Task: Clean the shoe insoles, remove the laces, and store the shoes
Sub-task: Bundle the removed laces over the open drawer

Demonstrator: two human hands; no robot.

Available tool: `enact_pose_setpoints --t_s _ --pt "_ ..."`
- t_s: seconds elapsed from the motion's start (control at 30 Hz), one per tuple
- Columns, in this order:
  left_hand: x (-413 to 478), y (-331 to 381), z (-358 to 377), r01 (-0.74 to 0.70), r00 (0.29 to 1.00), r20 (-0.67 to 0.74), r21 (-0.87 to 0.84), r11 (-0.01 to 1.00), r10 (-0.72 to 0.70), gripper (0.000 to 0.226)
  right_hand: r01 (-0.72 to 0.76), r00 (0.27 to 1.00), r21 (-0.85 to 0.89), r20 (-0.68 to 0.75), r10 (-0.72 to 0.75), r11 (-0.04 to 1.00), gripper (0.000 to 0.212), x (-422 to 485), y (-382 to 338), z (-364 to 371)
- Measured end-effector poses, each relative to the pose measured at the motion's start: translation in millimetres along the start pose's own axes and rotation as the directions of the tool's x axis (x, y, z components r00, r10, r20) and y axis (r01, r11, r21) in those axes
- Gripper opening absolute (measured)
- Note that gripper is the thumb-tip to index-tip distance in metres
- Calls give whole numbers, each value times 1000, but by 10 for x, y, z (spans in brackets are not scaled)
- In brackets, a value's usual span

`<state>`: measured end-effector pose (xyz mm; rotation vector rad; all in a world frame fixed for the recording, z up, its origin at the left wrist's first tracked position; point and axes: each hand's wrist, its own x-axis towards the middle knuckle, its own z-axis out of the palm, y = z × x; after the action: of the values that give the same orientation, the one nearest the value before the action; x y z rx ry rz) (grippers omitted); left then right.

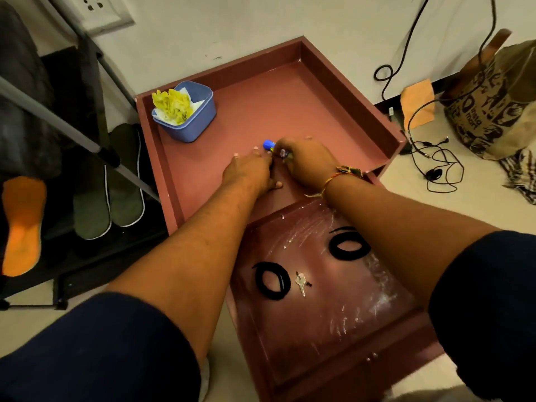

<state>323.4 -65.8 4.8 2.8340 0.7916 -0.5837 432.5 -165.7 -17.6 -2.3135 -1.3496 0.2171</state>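
A reddish-brown tray (333, 91) with raised walls holds a blue tub (188, 123) in its far left corner. On the scratched panel (333, 329) adjoining its near edge lie two coiled black laces (271, 281) (349, 246), keys (301, 282) between them.

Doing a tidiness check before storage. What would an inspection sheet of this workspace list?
Surface: maroon tray; lower panel has white smears.
Job's things: two coiled black laces; orange insole and green insoles on the rack.
Clutter: keys; blue tub with yellow cloth.
Hands: left hand and right hand together at a small blue-capped item; grip unclear.
Cables: black cords on floor.
Surroundings: printed bag, wall socket.
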Motion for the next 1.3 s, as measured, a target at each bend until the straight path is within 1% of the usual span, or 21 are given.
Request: enact_pose_setpoints --t_s 0.1,0.2,0.27,0.3,0.33,0.37,0.4,0.47,0.5,0.53,0.6,0.63,0.77,0.8,0.83,0.9,1.03,1.17,1.23,1.3 --pt "-298 62 300 42 998 -36 -178 983 -50 66 -79 995 10 57 78 997 24 -493 -59 -122" --pt "-876 190 543 -18 995 -101 -271 962 -10 57 -144 981 -13 127 144 990 30 -992 -121 -228" --pt "-1326 310 737 -52 985 -174 -363 930 -13 39 -139 966 -77 209 152 987 25 -1301 -144 -226" --pt "-1537 376 849 -70 977 -215 -401 913 -19 28 -141 949 -111 267 166 984 23 -1444 -148 -197" --pt "-1746 447 994 -81 974 -226 -437 896 -23 21 -154 923 -140 333 193 978 23 -1597 -151 -154" --pt "-1930 514 1135 -86 978 -206 -474 876 -15 18 -172 888 -176 399 230 969 23 -1722 -141 -97" --pt "-2078 574 1267 -83 989 -150 -505 859 7 19 -183 844 -228 462 272 956 25 -1819 -122 -35" --pt "-2322 672 1508 -44 997 33 -526 850 73 30 -178 727 -342 586 358 923 30 -1979 -86 113" --pt "-2400 694 1612 -31 986 125 -522 852 112 36 -160 677 -384 628 384 909 33 -2033 -61 178" --pt "-2453 706 1683 -20 967 206 -521 853 149 41 -146 647 -415 647 404 898 36 -2073 -42 223" --pt "-2501 702 1727 -15 922 319 -537 844 219 47 -145 620 -454 651 438 879 39 -2121 27 298" --pt "-2506 692 1707 -9 905 351 -550 835 241 48 -156 613 -466 646 456 871 41 -2126 70 330" --pt "-2526 685 1615 31 847 427 -634 773 317 44 -225 560 -486 645 520 845 45 -2097 180 402" --pt "-2533 689 1610 23 833 440 -634 773 336 46 -225 544 -496 651 530 839 45 -2083 191 420" --pt "-2537 686 1621 2 826 442 -623 782 350 48 -218 532 -504 657 535 836 44 -2069 199 456" --pt "-2543 694 1626 -45 834 415 -605 795 363 51 -210 532 -511 655 536 833 44 -2055 197 491" --pt "-2553 692 1627 -110 858 350 -589 801 376 46 -203 577 -468 652 491 860 39 -1987 162 516" --pt "-2540 663 1581 -164 880 286 -565 808 379 43 -145 601 -429 677 424 892 42 -1894 51 291" --pt "-2510 627 1544 -167 892 265 -560 812 366 43 -103 583 -365 732 353 925 41 -1899 -46 74" --pt "-2480 589 1516 -148 910 244 -566 811 336 43 -115 532 -283 792 300 952 37 -1978 -122 -157"
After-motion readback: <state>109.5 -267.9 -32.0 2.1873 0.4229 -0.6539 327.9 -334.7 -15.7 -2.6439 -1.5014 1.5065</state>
